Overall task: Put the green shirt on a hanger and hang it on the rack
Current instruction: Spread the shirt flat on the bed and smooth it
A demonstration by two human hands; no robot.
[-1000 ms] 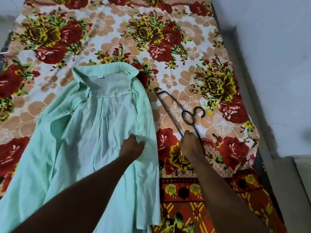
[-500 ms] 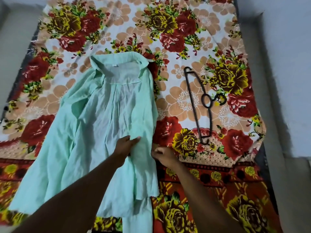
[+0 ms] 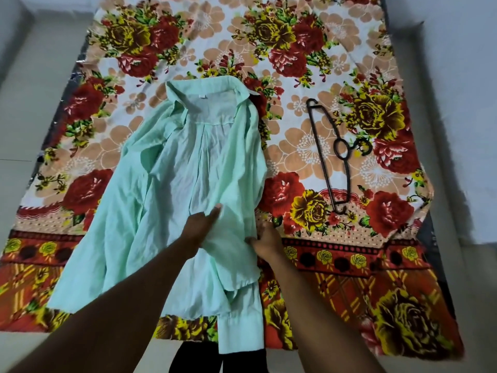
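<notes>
green shirt (image 3: 172, 184): spread on floral sheet (image 3: 304, 154)
left grip (image 3: 200, 224): fingers straight, flat on shirt's middle
right grip (image 3: 265, 239): pinching shirt's right edge
hanger (image 3: 320, 157): right of shirt, apart

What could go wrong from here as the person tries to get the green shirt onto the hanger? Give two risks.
1. The green shirt lies rumpled, a cuff over the near edge of the floral sheet; the right hand, pinching its side edge, could drag it off.
2. The hanger lies apart, untouched; the left hand rests low on the shirt, far from the collar, so threading may snag.
</notes>
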